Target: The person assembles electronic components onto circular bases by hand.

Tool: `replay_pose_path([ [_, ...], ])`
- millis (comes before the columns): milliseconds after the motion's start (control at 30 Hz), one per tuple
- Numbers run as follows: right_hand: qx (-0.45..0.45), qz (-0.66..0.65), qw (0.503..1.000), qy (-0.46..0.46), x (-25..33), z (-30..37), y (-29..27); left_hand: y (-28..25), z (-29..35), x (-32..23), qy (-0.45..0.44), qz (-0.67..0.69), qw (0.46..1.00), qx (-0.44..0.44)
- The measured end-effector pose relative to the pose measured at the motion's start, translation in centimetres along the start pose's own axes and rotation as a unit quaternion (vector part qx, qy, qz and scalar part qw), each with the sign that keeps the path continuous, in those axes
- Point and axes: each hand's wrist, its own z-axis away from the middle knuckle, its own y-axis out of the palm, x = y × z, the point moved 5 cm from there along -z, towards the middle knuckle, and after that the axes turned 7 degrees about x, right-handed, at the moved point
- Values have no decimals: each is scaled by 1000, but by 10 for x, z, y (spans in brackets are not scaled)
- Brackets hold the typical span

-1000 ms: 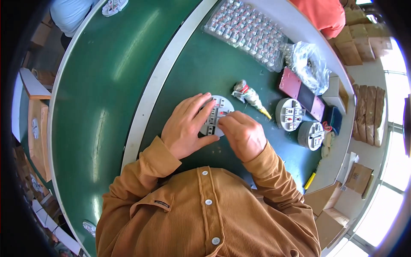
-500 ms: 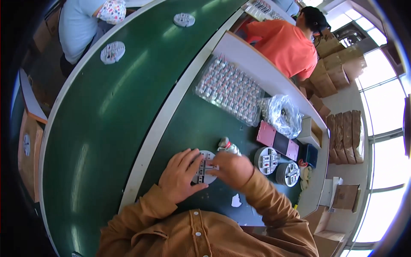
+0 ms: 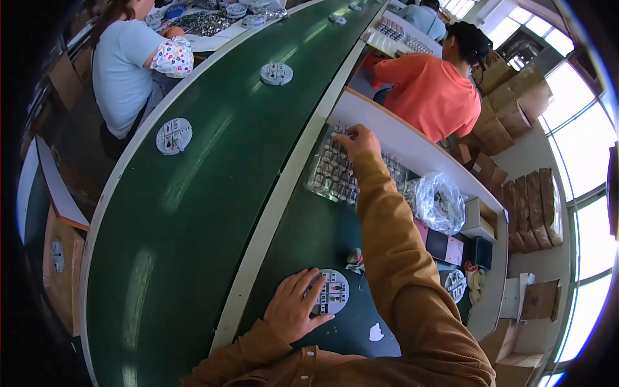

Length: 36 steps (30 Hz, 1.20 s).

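My left hand [image 3: 295,308] lies with spread fingers over the left part of a round white plate [image 3: 336,293], its thumb along the near edge. Small dark slotted fittings and red bits sit on the plate. My right arm stretches far forward, and my right hand [image 3: 361,143] is at the far end of a clear plastic tray [image 3: 332,187] filled with rows of small pale parts. Its fingertips are pinched together among those parts; what is between them is too small to make out. A small red-and-white object [image 3: 354,259] lies beyond the plate, partly behind my right sleeve.
Right of the tray are a clear bag of small parts [image 3: 440,203], a pink-and-black case [image 3: 445,246], an open box [image 3: 480,219] and another round plate [image 3: 455,284]. A white scrap [image 3: 376,332] lies nearby. Left runs a green belt [image 3: 193,258] carrying plates. Two people sit farther off.
My right hand has left the round plate and reached forward to the parts tray. My left hand stays on the plate. The view has shifted, with more of the far end showing.
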Motion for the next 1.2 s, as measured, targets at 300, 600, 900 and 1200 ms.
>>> replay_pose_path([
  [300, 191, -224, 952, -81, 32, 210, -29, -1, 6, 19, -45, 30, 998, -37],
  [600, 180, -14, 945, -271, 25, 337, 6, -13, 13, 26, -48, 64, 995, -62],
  [900, 210, -25, 912, -353, 43, 338, 26, -11, 21, 29, -48, 73, 991, -104],
  [1200, 251, -38, 886, -388, 43, 325, 29, -13, 17, 32, -67, 91, 986, -123],
])
